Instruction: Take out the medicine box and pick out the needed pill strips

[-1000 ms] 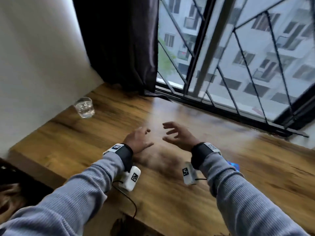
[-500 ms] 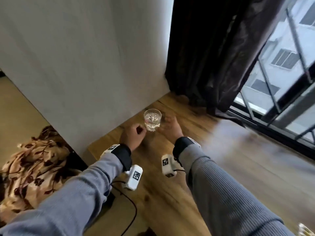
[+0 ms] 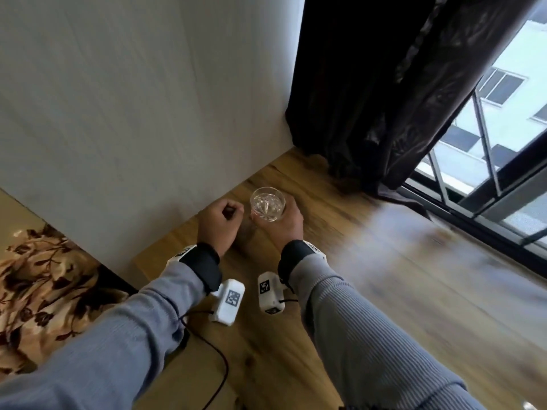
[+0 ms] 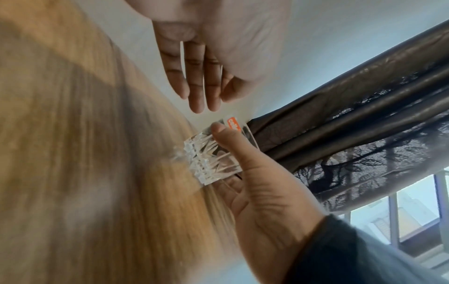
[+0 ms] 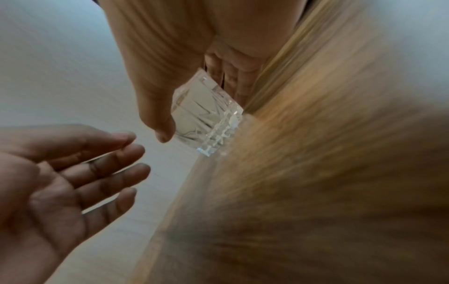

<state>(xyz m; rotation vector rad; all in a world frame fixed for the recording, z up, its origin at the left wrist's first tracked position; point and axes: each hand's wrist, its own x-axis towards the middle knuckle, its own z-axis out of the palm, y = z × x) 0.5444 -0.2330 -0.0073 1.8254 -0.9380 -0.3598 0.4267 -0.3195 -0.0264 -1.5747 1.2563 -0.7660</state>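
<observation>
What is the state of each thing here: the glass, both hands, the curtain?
Cut-glass tumbler: upright, holds clear liquid, gripped, base at the wooden table.
Right hand: thumb and fingers curled round the tumbler.
Left hand: beside the tumbler, holds nothing, fingers loosely bent.
Dark curtain: drawn aside to the wall corner, window uncovered.

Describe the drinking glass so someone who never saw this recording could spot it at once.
Start at the wooden tabletop, then go to the corner where the white wall meets the dark curtain. There the right hand grips a short clear cut-pattern glass. It is the only transparent object there, beside the empty left hand.
</observation>
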